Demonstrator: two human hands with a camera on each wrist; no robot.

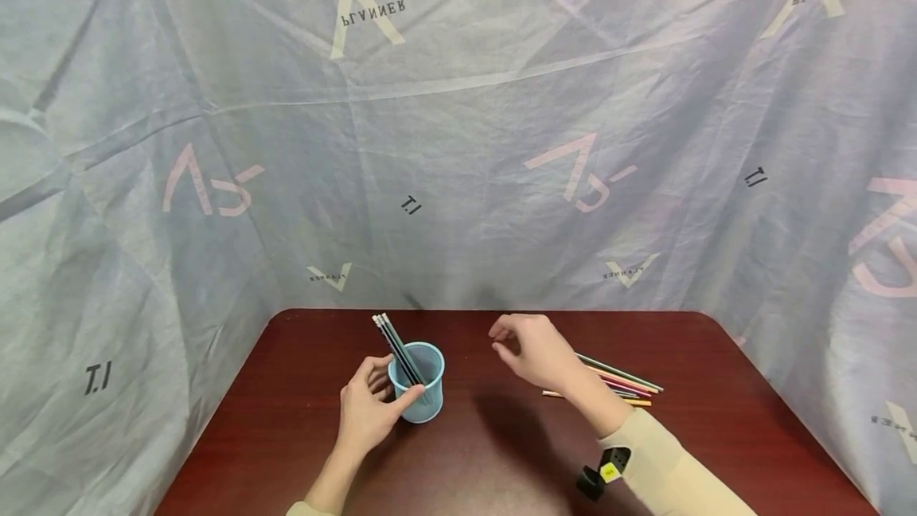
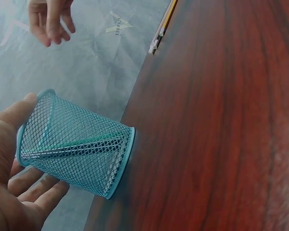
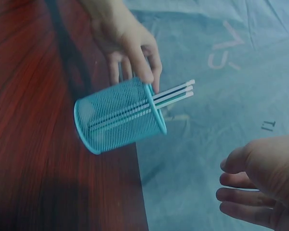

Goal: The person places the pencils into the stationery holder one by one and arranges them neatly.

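Note:
A light blue wire-mesh pencil cup (image 1: 424,406) stands upright on the table, left of centre. My left hand (image 1: 367,411) grips it at the rim, thumb on the near side and fingers round the left side. Three dark pencils (image 1: 392,345) with white ends lean to the left inside the cup, and in the left wrist view they show through the mesh (image 2: 82,139). To the right of the cup, my right hand (image 1: 536,349) hovers above the table with its fingers loosely bent and nothing in them; the right wrist view shows the same hand (image 3: 265,180) beyond the pencil ends.
Several loose pencils (image 1: 630,380) of different colours lie on the dark red wooden table (image 1: 286,420), partly behind my right forearm. A grey printed cloth (image 1: 458,181) hangs around the back and sides. A black wrist camera (image 1: 604,474) is strapped below my right hand.

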